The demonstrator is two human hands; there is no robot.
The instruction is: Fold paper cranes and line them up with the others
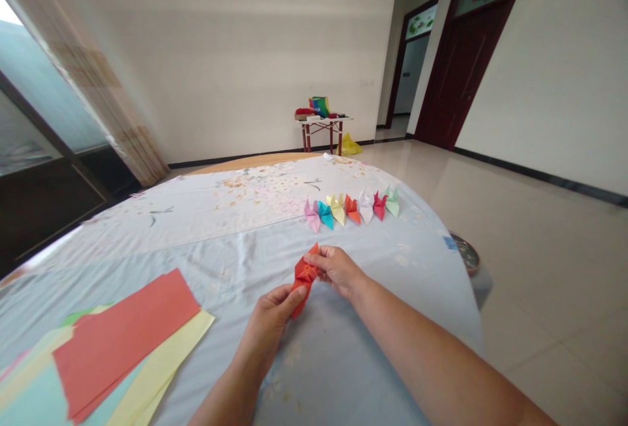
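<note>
An orange-red folded paper crane (305,273) is held between my two hands above the tablecloth, with its parts spread out. My left hand (275,308) pinches its lower end, thumb on top. At its upper right, the thumb and fingers of my right hand (334,267) grip the paper. Beyond my hands, a row of several finished paper cranes (352,209) in pink, blue, yellow, orange, white, red and pale green stands on the cloth. A stack of coloured paper sheets (130,341), red uppermost, lies to the left of my left hand.
A floral cloth (235,243) covers the round table. A stool (466,254) stands by its right edge. Against the far wall is a small table (324,122) bearing items, with a yellow bag (350,144) beside it. Curtains and a window are at left, doors at right.
</note>
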